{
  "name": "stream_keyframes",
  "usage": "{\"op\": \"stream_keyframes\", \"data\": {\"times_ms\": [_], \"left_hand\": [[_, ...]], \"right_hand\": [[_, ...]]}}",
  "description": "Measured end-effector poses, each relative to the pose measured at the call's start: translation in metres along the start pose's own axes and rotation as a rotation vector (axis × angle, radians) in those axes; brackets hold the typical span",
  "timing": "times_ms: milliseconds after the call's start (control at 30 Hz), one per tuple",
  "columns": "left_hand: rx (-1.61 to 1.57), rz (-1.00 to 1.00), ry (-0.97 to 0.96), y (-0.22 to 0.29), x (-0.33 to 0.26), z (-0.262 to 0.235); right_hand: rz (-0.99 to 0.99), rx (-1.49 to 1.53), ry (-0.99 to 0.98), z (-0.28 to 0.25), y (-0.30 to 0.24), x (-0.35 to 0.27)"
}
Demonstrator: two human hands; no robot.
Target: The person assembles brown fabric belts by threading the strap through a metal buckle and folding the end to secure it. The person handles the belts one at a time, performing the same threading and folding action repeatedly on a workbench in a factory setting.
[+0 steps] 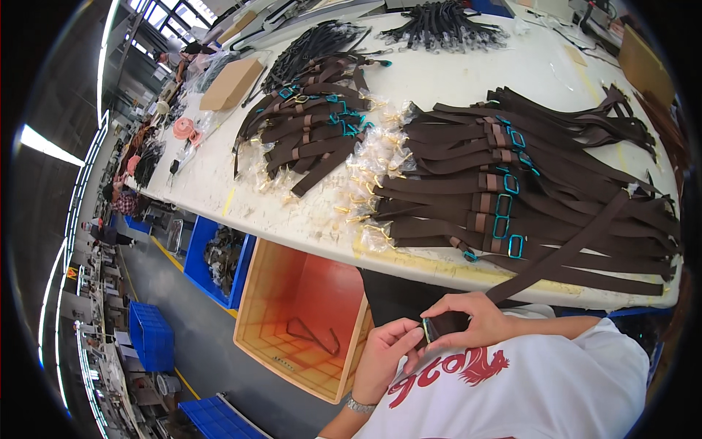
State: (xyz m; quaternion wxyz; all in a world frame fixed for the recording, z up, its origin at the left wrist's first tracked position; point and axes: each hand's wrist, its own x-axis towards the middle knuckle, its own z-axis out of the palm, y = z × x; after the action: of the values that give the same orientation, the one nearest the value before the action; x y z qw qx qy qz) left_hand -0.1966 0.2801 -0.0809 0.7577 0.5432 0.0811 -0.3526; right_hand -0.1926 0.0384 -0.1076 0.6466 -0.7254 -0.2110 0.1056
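In front of my shirt, both hands work on one end of a dark brown webbing strap [567, 249]. My left hand [387, 355] pinches the thin greenish edge of what looks like a buckle [426, 331] at that end. My right hand [479, 322] grips the strap's folded part beside it, thumb and fingers closed. From there the strap runs up to the right across the table edge, over a pile of similar brown straps [446, 190]. Those straps carry teal-covered buckles [502, 216], and their left ends have clear plastic wrapping with gold-coloured hooks.
The white table [292, 219] also bears a smaller brown strap bundle [311, 132], black strap bundles [442, 25] and a cardboard box [232, 84]. Below its edge stand an orange bin [252, 307] with a strap inside and a blue bin [197, 252]. People work far left.
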Motion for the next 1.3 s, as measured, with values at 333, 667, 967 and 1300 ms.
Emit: {"op": "stream_keyframes", "data": {"times_ms": [333, 667, 967, 1300], "left_hand": [[0.765, 0.359, 0.083, 0.008, 0.002, 0.026], [0.008, -0.031, -0.116, 0.003, 0.011, 0.025], [0.016, -0.033, -0.113, 0.002, 0.011, 0.044], [0.224, -0.078, -0.033, 0.018, 0.010, 0.073]], "right_hand": [[0.053, 0.289, 0.036, -0.001, 0.026, -0.016], [0.029, 0.268, 0.082, -0.010, 0.013, -0.022], [0.018, 0.268, 0.126, -0.021, 0.009, -0.033], [-0.062, 0.290, 0.044, -0.033, 0.017, -0.044]]}}
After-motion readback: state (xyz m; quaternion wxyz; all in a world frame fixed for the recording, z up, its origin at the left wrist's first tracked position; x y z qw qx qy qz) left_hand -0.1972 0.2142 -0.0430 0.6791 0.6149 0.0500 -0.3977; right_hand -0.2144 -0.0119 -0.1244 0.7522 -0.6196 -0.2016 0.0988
